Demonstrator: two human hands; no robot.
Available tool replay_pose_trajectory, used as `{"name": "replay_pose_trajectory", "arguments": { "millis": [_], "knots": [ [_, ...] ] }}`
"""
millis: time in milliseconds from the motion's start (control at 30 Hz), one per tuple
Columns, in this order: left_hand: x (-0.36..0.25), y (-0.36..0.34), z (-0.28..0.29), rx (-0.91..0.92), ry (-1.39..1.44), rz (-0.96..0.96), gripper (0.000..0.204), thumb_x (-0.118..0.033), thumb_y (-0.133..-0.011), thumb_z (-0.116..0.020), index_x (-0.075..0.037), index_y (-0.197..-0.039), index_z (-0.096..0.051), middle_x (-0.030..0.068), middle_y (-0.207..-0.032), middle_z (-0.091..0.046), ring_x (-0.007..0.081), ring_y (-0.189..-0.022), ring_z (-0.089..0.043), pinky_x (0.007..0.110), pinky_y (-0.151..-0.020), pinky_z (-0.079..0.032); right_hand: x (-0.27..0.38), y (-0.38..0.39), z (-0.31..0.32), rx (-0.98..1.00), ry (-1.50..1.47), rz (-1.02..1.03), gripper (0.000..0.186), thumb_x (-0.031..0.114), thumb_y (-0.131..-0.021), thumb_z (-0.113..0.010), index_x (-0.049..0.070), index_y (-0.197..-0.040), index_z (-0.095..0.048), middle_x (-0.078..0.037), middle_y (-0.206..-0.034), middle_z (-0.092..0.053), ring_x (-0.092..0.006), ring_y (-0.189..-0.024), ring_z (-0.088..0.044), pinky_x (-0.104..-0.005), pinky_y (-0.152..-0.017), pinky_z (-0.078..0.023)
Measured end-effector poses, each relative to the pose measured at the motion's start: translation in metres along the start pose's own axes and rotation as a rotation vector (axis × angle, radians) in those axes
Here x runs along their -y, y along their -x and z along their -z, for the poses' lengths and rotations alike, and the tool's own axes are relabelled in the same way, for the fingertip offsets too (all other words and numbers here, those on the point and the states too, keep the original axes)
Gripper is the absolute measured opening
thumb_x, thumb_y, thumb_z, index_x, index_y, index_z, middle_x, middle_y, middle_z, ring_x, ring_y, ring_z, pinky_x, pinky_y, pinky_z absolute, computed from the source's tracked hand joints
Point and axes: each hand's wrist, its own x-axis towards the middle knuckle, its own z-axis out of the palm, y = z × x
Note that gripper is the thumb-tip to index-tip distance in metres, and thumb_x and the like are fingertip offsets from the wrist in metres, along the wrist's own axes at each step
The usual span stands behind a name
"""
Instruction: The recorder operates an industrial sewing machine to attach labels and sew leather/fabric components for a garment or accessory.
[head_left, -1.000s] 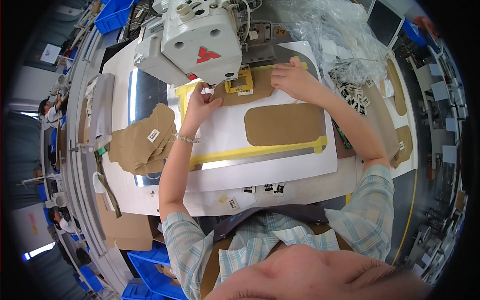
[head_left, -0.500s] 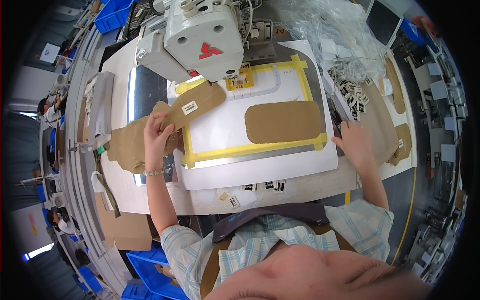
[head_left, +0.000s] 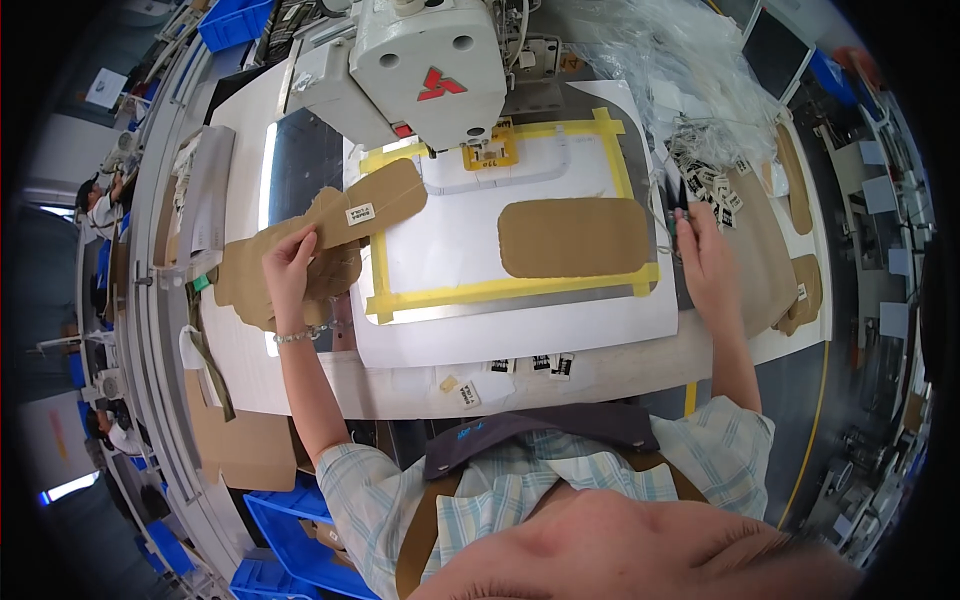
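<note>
Fabric piece (head_left: 388,200) pinched in left hand (head_left: 289,265); right hand (head_left: 712,268) closed around dark-tipped tool (head_left: 682,195). Brown panel (head_left: 574,238) between hands, white machine head (head_left: 430,75) overhanging beyond, loose labels (head_left: 712,190) past right hand.

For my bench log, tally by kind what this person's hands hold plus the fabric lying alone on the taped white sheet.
Brown fabric pieces: 2, counting the labelled one in the left hand
Dark pointed tool in the right hand: 1
Total: 3

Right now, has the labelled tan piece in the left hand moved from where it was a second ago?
Yes: judged against the white machine head, the labelled tan piece has moved left, away from the yellow plate.
</note>
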Motion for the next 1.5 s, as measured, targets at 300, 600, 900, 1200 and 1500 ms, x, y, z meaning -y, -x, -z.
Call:
{"name": "replay_pose_trajectory", "arguments": {
  "millis": [300,600,900,1200,1500],
  "knots": [
    [-0.003,0.002,-0.002,-0.115,0.088,-0.201,0.019,0.001,-0.091,-0.065,0.003,-0.109,-0.071,0.0048,-0.098,-0.070,0.0089,-0.085,-0.064,0.023,-0.078,-0.052,0.096,-0.061,-0.103,0.767,-0.497,0.299,0.018,0.021,-0.101,-0.049,0.004,-0.096,-0.049,-0.011,-0.071,-0.062,-0.0215,-0.067,-0.061,-0.0339,-0.063,-0.045],
    [-0.012,0.011,0.009,-0.057,0.122,-0.160,0.023,0.005,-0.091,-0.062,0.004,-0.113,-0.069,0.0036,-0.097,-0.069,0.0077,-0.085,-0.063,0.021,-0.076,-0.052,0.098,-0.087,-0.175,0.233,0.362,0.794,0.039,0.025,-0.092,-0.063,0.019,-0.130,-0.059,-0.007,-0.081,-0.057,-0.0201,-0.064,-0.062,-0.0331,-0.058,-0.048],
    [-0.013,0.012,0.014,-0.032,0.146,-0.164,0.024,0.006,-0.091,-0.062,0.003,-0.114,-0.069,0.0039,-0.100,-0.069,0.0078,-0.086,-0.063,0.021,-0.079,-0.053,0.100,-0.095,-0.204,-0.066,0.596,0.868,0.044,0.026,-0.079,-0.072,0.019,-0.123,-0.067,-0.005,-0.091,-0.057,-0.0145,-0.059,-0.059,-0.0284,-0.052,-0.048],
    [-0.014,0.012,0.017,0.002,0.133,-0.176,0.026,0.007,-0.090,-0.062,0.002,-0.116,-0.068,0.0033,-0.103,-0.068,0.0072,-0.087,-0.062,0.021,-0.079,-0.052,0.111,-0.095,-0.211,0.043,0.563,0.814,0.042,0.005,-0.076,-0.064,0.007,-0.118,-0.065,-0.006,-0.095,-0.060,-0.0183,-0.058,-0.064,-0.0301,-0.050,-0.049],
    [0.002,0.006,0.047,-0.085,-0.063,-0.226,0.030,0.006,-0.091,-0.061,-0.003,-0.119,-0.069,0.0012,-0.103,-0.068,0.0053,-0.083,-0.058,0.020,-0.073,-0.047,0.099,-0.095,-0.206,0.031,0.411,0.882,0.028,0.003,-0.071,-0.066,0.002,-0.099,-0.064,-0.006,-0.090,-0.060,-0.0207,-0.055,-0.063,-0.0323,-0.047,-0.050]
  ]
}}
